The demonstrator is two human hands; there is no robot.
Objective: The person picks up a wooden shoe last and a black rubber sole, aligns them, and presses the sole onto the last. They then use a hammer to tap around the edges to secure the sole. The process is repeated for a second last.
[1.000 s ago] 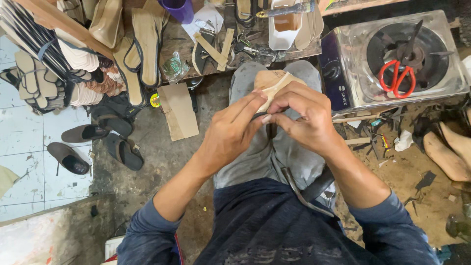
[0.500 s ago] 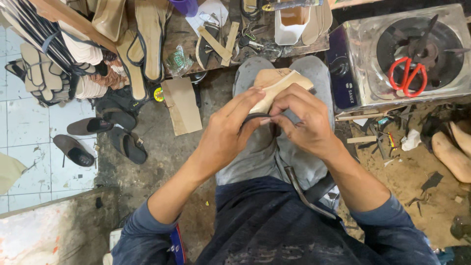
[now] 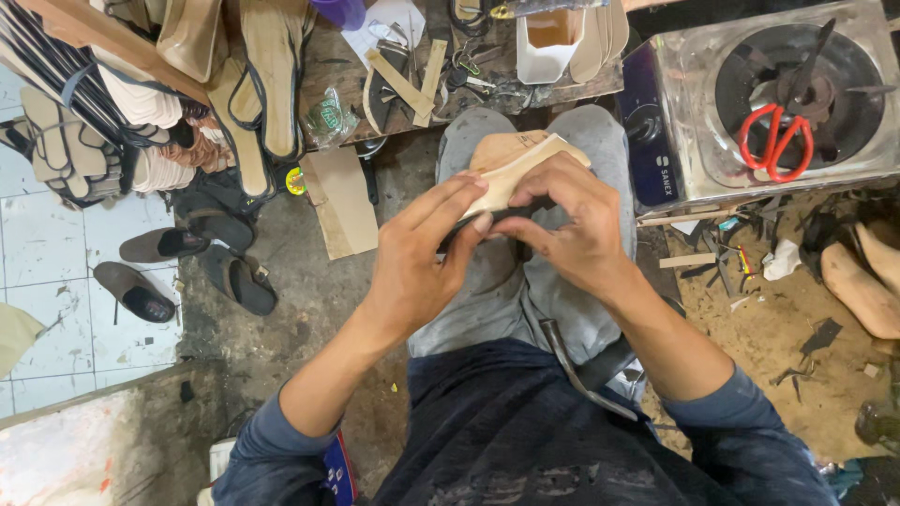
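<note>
Both hands pinch a tan shoe insole (image 3: 511,173) over the lap: left hand (image 3: 422,248) fingers pressed along its edge, right hand (image 3: 567,220) curled around it. Beyond, a white cut-open container (image 3: 548,47) holds brownish glue; red scissors (image 3: 773,141) lie on the gas stove (image 3: 675,112).

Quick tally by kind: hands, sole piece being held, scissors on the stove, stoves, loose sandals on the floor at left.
Hands: 2, left hand and right hand
Tan sole piece: 1
Red-handled scissors: 1
Gas stove: 1
Dark sandals on the floor: 3
Total: 8
</note>
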